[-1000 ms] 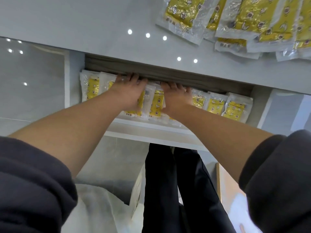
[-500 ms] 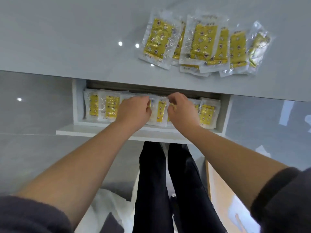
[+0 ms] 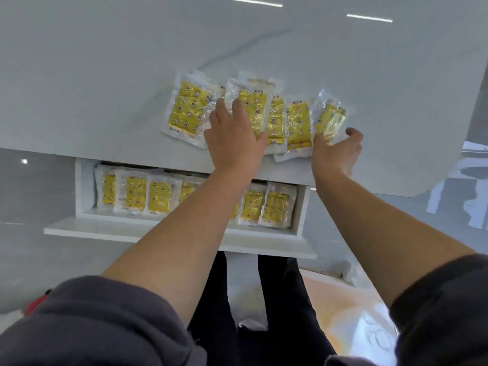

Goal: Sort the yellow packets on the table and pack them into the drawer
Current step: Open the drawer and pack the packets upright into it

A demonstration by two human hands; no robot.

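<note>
Yellow packets (image 3: 188, 107) fanned on table (image 3: 105, 75) beyond the drawer (image 3: 132, 233) — long axes running away from you. Your left hand (image 3: 235, 136) lies flat-fingered on them; right hand (image 3: 336, 151) cups the row's right end — grip unclear.

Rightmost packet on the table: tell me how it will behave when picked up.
Probably floppy: the packet is a thin, crinkled clear pouch with an edge curling up. Likely light, being so flat. Its glossy film may slide easily on the shiny table.

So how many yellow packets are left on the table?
5 visible, fanned in a row: leftmost packet, second packet under left hand, third, fourth, rightmost; others likely hidden beneath.
</note>
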